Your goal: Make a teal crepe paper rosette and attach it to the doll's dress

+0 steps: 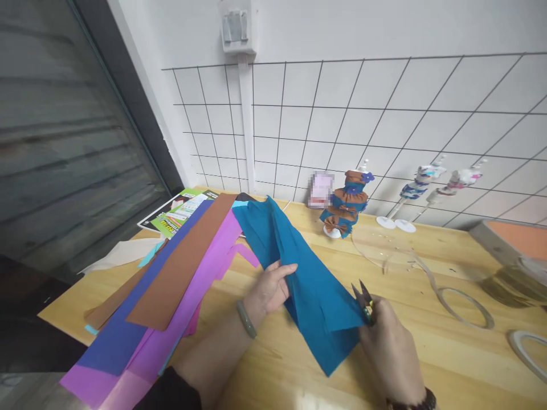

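Observation:
My left hand (pixel 274 285), with a bangle on its wrist, is closed on a folded length of teal crepe paper (pixel 307 273) near its middle, thumb on top. The paper slants across the table, creased, with loose layers and a corner hanging toward me. My right hand (pixel 391 341) is closed round a small pair of scissors (pixel 364 299), mostly hidden in the palm. Their dark blades are parted and point up and away, beside the paper's right end. The right fingers also touch that end; whether they pinch it, I cannot tell.
Blue, brown (pixel 188 262) and purple paper strips lie overlapped at the left, by printed sheets (pixel 175 219). A small dress form (pixel 348 202) in brown and teal stands at the back, near two others. Tape rolls (pixel 465 307) and an orange-topped box (pixel 519 245) are at right.

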`<control>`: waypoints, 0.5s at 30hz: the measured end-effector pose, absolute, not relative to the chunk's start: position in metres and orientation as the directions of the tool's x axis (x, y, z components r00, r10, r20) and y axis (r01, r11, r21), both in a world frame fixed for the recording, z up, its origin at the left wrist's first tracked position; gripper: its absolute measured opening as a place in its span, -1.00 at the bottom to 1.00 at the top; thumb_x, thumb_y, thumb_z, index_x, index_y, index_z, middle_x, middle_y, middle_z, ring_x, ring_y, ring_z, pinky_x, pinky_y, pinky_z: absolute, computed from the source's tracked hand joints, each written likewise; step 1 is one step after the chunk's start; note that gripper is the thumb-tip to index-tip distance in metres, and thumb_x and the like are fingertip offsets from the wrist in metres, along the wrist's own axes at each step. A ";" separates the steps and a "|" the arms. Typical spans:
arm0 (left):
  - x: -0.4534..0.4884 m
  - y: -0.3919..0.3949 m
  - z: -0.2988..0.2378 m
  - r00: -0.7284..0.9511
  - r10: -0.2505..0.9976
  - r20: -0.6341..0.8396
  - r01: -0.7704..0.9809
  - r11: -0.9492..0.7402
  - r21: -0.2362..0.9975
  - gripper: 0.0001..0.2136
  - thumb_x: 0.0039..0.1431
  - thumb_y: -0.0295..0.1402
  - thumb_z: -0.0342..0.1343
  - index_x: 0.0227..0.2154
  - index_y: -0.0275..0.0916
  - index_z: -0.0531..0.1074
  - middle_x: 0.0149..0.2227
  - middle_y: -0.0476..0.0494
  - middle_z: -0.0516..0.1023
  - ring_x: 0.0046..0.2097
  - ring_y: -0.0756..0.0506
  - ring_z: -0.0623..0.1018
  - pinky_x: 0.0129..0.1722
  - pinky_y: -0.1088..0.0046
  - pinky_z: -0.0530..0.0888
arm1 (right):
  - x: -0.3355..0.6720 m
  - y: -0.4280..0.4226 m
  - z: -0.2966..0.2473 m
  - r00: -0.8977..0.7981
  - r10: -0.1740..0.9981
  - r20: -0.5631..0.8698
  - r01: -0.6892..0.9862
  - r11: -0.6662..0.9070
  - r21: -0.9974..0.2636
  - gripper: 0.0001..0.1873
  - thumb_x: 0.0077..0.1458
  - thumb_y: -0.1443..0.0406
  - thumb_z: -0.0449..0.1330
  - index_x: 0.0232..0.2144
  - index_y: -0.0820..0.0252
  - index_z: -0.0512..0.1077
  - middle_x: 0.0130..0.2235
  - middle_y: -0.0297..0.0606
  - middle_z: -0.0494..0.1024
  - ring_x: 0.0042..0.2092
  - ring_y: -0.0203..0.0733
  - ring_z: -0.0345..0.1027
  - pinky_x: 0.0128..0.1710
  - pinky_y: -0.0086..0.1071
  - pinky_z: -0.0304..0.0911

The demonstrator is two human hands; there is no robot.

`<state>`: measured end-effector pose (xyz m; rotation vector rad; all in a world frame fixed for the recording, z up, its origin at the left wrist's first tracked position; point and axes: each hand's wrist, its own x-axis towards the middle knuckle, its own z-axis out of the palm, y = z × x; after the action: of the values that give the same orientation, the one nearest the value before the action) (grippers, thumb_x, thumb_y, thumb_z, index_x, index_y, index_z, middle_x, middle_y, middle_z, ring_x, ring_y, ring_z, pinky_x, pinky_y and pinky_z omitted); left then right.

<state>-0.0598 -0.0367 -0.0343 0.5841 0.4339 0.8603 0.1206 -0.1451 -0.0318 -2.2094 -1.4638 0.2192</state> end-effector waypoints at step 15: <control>-0.054 -0.048 -0.051 0.570 0.734 -0.370 -0.323 0.614 0.720 -0.69 -0.23 -0.46 0.27 -0.31 -0.38 0.44 -0.31 -0.27 0.55 -0.33 -0.13 0.54 -0.38 0.38 0.47 | 0.156 -0.180 -0.009 0.372 0.909 -0.190 0.400 -0.341 -0.851 -0.67 -0.28 0.00 0.26 -0.54 0.09 0.41 -0.47 -0.20 0.50 -0.29 -0.03 0.41 -0.38 -0.38 0.33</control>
<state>-0.0536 -0.0480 -0.0506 0.6434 0.7166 0.6731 0.1562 -0.1798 -0.0094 -1.9065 -1.1317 0.8892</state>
